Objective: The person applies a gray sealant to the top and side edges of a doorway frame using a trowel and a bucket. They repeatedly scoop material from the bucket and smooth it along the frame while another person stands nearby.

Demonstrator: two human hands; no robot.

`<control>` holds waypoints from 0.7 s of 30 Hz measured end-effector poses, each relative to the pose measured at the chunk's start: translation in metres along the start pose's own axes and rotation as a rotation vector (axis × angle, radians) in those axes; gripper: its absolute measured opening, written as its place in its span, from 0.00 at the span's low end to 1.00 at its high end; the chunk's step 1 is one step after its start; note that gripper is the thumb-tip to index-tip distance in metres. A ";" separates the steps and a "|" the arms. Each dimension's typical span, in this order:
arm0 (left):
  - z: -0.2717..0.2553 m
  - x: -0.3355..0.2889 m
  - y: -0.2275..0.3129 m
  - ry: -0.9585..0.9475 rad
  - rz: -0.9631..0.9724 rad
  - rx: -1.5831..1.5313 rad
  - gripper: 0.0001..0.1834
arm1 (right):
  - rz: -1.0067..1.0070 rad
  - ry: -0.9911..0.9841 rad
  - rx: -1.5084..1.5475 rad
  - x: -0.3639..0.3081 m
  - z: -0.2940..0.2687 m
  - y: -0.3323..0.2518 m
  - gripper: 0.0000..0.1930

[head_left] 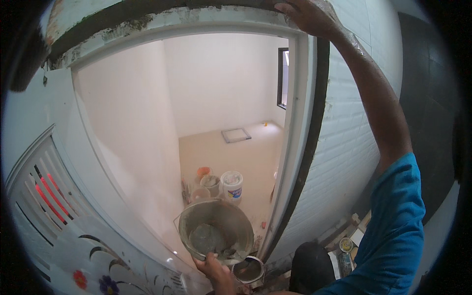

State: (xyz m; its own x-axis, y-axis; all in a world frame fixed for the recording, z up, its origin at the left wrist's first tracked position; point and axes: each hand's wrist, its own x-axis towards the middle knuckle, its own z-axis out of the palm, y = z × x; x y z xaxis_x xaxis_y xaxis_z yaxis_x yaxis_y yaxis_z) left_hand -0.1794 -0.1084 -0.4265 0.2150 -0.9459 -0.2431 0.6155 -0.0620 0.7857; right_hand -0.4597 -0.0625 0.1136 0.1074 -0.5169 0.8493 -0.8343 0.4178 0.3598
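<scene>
My left hand (216, 275) grips the near rim of a grey mortar bucket (216, 216), held tilted in front of the doorway. Wet grey mortar (207, 238) lies in its bottom. My right arm reaches up to the top right corner of the white door frame (300, 98). There my right hand (312, 18) rests against the dark mortar joint (211, 4) above the frame, its fingers partly stretched out and its upper side cut off by the picture's edge. A wet grey smear shows on the wrist and forearm.
Below the held bucket stands another bucket (248, 269). Through the doorway are a white paint pail (231, 186), several other buckets and a small frame (236, 135) on the floor. A patterned door panel (93, 250) is at left. White tiled wall (339, 142) runs along the right.
</scene>
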 end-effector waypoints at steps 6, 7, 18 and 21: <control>0.003 -0.006 0.007 0.013 -0.078 0.053 0.46 | 0.036 -0.035 -0.067 -0.005 -0.025 0.002 0.18; 0.002 -0.006 0.007 0.011 -0.073 0.062 0.46 | 0.015 -0.044 -0.070 -0.004 -0.028 0.004 0.18; -0.014 0.020 -0.026 0.031 -0.034 0.150 0.40 | -0.194 0.344 -0.063 -0.031 0.021 0.037 0.18; -0.020 0.021 -0.032 0.029 0.058 0.289 0.40 | -0.183 0.336 0.014 -0.024 0.042 0.007 0.17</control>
State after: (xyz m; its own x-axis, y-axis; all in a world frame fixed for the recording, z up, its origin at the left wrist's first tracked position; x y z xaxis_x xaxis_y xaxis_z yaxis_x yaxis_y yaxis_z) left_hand -0.1789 -0.1203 -0.4684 0.2682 -0.9412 -0.2057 0.3604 -0.1000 0.9274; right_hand -0.4910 -0.0780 0.0796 0.4245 -0.3071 0.8518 -0.7922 0.3295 0.5136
